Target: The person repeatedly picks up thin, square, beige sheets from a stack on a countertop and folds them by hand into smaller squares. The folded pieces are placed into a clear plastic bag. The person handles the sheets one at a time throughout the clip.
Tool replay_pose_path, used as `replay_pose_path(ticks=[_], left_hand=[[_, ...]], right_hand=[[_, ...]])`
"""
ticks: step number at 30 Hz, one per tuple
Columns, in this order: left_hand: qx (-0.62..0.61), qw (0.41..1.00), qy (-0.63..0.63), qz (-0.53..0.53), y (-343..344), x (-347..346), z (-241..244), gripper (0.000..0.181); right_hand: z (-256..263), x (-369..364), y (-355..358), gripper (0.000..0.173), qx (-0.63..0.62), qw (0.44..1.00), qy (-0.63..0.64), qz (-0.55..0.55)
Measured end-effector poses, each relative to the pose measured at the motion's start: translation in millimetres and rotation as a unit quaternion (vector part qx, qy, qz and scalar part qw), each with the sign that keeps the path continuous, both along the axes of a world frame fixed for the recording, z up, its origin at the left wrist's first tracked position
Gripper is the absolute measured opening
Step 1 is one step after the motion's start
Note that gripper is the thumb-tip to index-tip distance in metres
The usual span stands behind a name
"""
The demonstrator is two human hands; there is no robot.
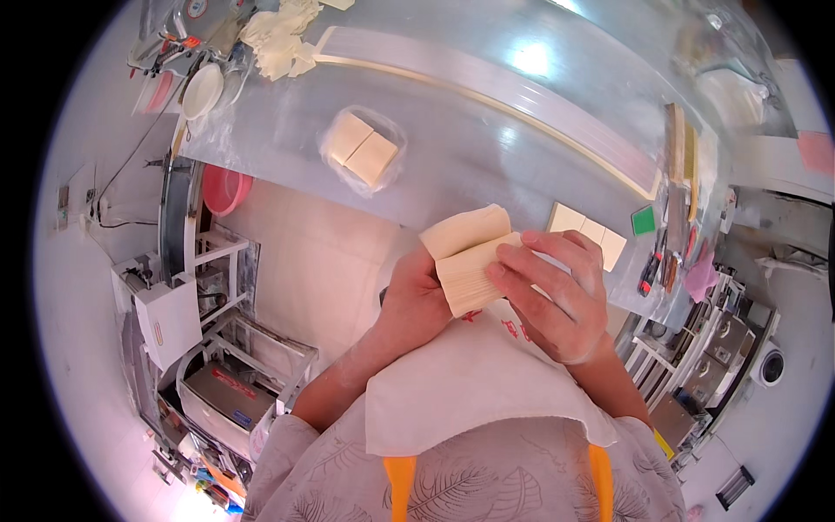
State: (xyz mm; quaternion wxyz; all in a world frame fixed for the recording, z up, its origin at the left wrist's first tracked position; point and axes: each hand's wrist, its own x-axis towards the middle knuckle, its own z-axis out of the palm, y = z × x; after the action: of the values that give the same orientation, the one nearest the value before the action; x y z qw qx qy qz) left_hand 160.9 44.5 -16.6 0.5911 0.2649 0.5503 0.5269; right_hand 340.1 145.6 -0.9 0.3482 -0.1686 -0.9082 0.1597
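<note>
My left hand [417,287] is closed around the lower left of two thick stacks of thin, pale dough sheets [479,274], held above the apron and near the table's front edge. The fingertips of my right hand [561,293] rest on the right side of the nearer stack, its thumb partly hidden. The layered edges of that stack face me. Just beyond my right hand, a row of pale square stacks [593,231] lies on the metal table. Farther left, two more square stacks [365,150] sit side by side on clear plastic.
A long, shallow tray-like frame [489,91] crosses the metal table [274,130]. Crumpled pale sheets [277,39] lie at the back left. A green square [643,220], a wooden-backed brush [678,143] and small tools stand at the right. A pink basin [225,189] is below the table's left part.
</note>
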Motion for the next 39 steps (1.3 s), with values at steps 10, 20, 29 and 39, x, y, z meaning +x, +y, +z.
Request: replay_pose_path(ticks=[10, 20, 29, 39], left_hand=[[0.034, 0.997, 0.026, -0.061, 11.6, -14.4, 8.9, 0.041], [0.069, 0.986, 0.08, -0.126, 9.8, -23.1, 6.7, 0.047], [0.071, 0.981, 0.124, -0.133, 1.2, -27.0, -8.5, 0.049], [0.057, 0.98, 0.13, -0.137, 1.3, -27.6, -4.9, 0.047]], right_hand=[[10.0, -2.4, -8.2, 0.049, -0.07, 0.998, -0.005, 0.001], [22.5, -6.0, 28.8, 0.05, -0.173, 0.985, 0.01, 0.014], [8.1, -7.7, 21.1, 0.042, -0.206, 0.978, 0.017, -0.004], [13.7, -3.0, 13.7, 0.034, -0.218, 0.975, 0.027, 0.034]])
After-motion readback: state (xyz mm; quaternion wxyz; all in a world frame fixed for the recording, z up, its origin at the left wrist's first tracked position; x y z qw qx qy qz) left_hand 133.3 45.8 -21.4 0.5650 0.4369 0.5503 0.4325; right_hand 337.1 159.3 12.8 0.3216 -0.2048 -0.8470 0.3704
